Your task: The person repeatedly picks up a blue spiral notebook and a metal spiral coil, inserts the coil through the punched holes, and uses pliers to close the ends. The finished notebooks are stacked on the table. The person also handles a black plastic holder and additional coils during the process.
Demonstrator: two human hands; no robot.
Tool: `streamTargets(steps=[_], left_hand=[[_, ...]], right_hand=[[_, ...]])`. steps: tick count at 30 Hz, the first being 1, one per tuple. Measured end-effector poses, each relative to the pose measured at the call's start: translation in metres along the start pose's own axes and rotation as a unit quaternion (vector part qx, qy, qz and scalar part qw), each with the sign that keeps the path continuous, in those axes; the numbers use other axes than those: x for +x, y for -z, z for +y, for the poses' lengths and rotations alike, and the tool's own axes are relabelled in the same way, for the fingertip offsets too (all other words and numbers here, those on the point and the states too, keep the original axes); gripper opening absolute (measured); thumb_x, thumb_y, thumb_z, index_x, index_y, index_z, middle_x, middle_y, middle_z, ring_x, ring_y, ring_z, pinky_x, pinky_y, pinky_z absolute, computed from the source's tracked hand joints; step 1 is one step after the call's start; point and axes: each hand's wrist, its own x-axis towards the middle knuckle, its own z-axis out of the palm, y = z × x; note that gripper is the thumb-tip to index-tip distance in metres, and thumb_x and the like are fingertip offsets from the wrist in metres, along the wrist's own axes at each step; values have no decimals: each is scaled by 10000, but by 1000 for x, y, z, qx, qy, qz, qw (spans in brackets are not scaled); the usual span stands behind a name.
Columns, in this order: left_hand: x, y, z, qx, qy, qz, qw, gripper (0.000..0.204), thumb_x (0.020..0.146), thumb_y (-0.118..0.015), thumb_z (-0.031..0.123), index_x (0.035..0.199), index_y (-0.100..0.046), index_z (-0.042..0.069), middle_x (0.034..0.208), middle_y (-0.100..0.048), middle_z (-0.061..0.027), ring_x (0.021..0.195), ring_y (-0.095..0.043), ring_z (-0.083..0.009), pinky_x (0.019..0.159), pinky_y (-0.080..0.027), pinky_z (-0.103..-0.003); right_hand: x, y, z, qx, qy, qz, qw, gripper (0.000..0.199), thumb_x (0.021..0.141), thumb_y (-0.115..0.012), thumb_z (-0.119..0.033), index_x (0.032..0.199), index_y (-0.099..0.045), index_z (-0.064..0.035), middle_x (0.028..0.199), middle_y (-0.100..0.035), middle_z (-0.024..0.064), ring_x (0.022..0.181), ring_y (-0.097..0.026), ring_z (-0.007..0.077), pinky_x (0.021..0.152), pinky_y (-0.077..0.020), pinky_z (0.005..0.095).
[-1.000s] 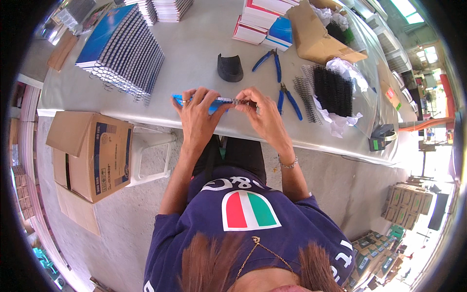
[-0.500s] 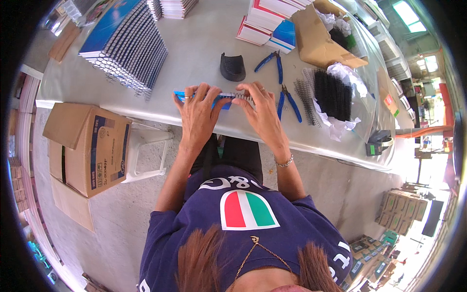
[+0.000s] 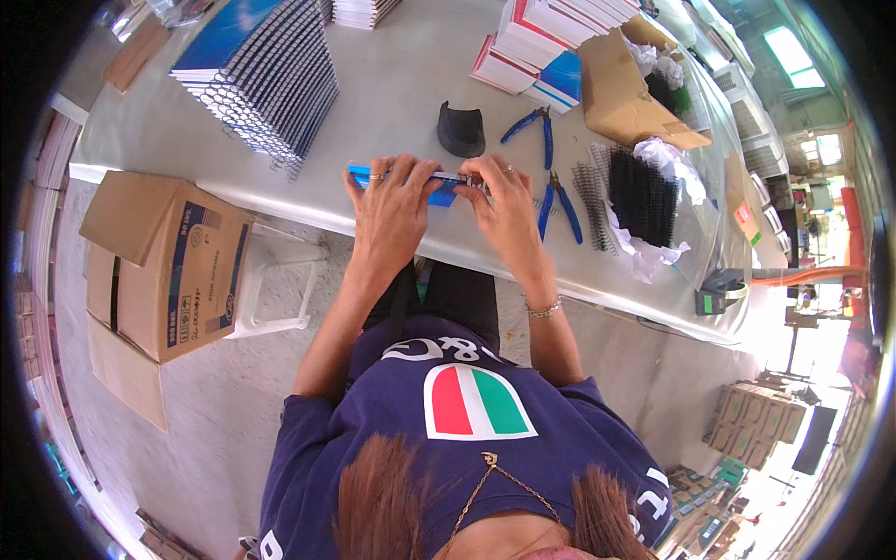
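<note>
Notebook (image 3: 442, 195), blue-covered, sits between my two hands near the front edge of the table (image 3: 392, 103), its spine turned up. My left hand (image 3: 394, 207) is clasped on it, fingers laid over the spine and thumb on the near side. My right hand (image 3: 509, 217) is at the right end of the spine, thumb and fingers pinched around a coil (image 3: 479, 182), which they partly hide.

Just beyond my hands stands a black curved holder (image 3: 461, 133). To its right lie two pairs of blue-handled pliers, the farther pair (image 3: 549, 145) opened and the nearer pair (image 3: 570, 217) close to my right hand. Past them, black spirals (image 3: 642, 198) lie on crumpled white paper (image 3: 646, 259), with thinner spirals (image 3: 588, 194) alongside. Behind these is an opened cardboard box (image 3: 627, 98), beside piled red-and-white books (image 3: 502, 63). At far left on the table rises a stack of coil-bound blue notebooks (image 3: 271, 79).
</note>
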Motion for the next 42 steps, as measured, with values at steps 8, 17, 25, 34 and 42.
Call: streamTargets(steps=[8,17,25,34,42], left_hand=[[-2,-2,3,17,3,11,1000,205,948,-594,214,1147,-631,181,1078,-579,2,1085,-517,-232,973,-316,-530],[-2,-2,-3,-153,98,176,967,607,754,-843,190,1286,-556,128,1246,-478,-179,1165,-454,-326,966,-394,-486],[-8,-9,-22,-228,98,115,962,536,763,-833,135,1175,-512,10,1134,-493,-151,1056,-503,-313,911,-428,-411],[-9,21,-43,-258,76,31,963,482,741,-806,52,1088,-472,27,1043,-458,-108,1024,-496,-275,928,-412,-360],[-15,23,-48,-291,67,-11,954,522,712,-841,108,1076,-472,48,1058,-452,-103,1061,-481,-275,958,-395,-369]], right_hand=[[-5,-10,9,-14,26,3,1000,156,894,-649,-97,1038,-594,-79,939,-622,66,914,-590,272,857,-389,410],[-1,-14,0,7,8,23,1000,137,898,-649,-105,1025,-607,-75,989,-593,76,945,-563,276,869,-381,415],[2,-10,-1,14,22,-5,1000,94,926,-625,-132,964,-655,-51,943,-593,89,947,-563,280,870,-394,414],[53,-1,40,94,-4,-79,992,356,903,-666,-137,1236,-607,-26,1082,-639,166,1032,-597,331,948,-428,380],[56,-24,44,25,-66,-157,985,593,840,-607,56,1390,-464,-111,1194,-642,149,1116,-608,277,1039,-336,468]])
